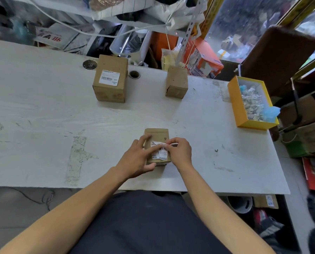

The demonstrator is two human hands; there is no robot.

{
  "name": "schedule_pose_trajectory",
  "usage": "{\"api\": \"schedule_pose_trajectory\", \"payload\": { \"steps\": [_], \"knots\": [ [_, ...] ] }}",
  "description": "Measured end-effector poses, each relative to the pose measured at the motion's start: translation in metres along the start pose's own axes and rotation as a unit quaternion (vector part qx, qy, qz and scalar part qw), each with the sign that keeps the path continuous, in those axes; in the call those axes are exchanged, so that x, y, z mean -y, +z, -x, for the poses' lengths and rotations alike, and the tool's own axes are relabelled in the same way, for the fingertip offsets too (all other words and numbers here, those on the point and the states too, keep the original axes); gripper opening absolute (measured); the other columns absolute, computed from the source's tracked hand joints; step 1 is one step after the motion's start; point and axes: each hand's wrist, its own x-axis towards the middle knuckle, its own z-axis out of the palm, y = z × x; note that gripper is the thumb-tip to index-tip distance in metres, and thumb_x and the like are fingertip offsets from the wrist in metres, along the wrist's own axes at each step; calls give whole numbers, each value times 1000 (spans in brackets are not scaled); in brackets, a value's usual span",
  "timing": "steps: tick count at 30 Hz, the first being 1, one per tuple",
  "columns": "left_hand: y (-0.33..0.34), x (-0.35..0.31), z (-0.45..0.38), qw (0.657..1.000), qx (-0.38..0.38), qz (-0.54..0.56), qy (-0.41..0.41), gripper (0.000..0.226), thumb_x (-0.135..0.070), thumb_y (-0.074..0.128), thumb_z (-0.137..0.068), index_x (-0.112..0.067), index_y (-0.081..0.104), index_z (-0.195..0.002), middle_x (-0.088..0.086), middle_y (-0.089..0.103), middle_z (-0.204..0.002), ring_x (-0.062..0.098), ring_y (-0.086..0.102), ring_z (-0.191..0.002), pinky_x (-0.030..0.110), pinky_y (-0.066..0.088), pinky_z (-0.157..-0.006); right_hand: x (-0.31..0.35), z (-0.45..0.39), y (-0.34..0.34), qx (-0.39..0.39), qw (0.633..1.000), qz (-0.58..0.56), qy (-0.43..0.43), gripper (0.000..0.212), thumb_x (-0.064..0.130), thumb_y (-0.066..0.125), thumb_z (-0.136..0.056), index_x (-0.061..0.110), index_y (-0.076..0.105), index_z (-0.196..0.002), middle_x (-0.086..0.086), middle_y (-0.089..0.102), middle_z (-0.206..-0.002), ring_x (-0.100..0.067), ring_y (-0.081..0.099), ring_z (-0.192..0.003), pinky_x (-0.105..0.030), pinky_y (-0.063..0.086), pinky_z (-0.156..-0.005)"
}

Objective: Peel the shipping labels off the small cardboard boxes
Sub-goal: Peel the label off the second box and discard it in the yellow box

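A wide white surface (43, 110) is seen, scuffed and patched with tape residue. At its right edge a yellow open box (238, 107) is set, filled with crumpled scraps of paper. Toward the far edge a larger cardboard box (110, 92) is stood, its white label (109, 78) kept flat on the near-facing top. To its right, well apart, a plain cardboard box (176, 82) is placed. Near the front edge the small cardboard box (157, 133) is laid, its long axis pointed away from the person. The left hand (136, 159) is spread over its left side, fingers extended on top and thumb pressed against the near end. The right hand (180, 150) is curled, and a lifted, wrinkled shipping label (159, 153) is pinched at its upper right edge.
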Motion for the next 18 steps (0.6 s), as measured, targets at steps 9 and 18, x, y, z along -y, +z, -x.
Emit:
{"api": "schedule_pose_trajectory", "payload": {
  "steps": [9, 18],
  "knots": [
    [-1, 3, -5, 1000, 6, -23, 8, 75, -48, 55, -68, -53, 35, -140, -2, 18, -151, 23, 47, -107, 35, 56, -68, -9, 12, 2, -15, 995, 12, -94, 17, 14, 70, -87, 21, 65, -101, 6, 66, -84, -5, 61, -80, -16, 47, -72],
    [-9, 11, -20, 996, -16, -73, 52, 88, -62, 62, -65, -24, 41, -142, 6, 36, -144, 30, 43, -123, 45, 48, -95, -11, 2, 2, -31, 990, 55, -123, 7, 13, 74, -83, 19, 71, -80, 9, 59, -99, -9, 55, -95, -12, 37, -77]
  ]
}}
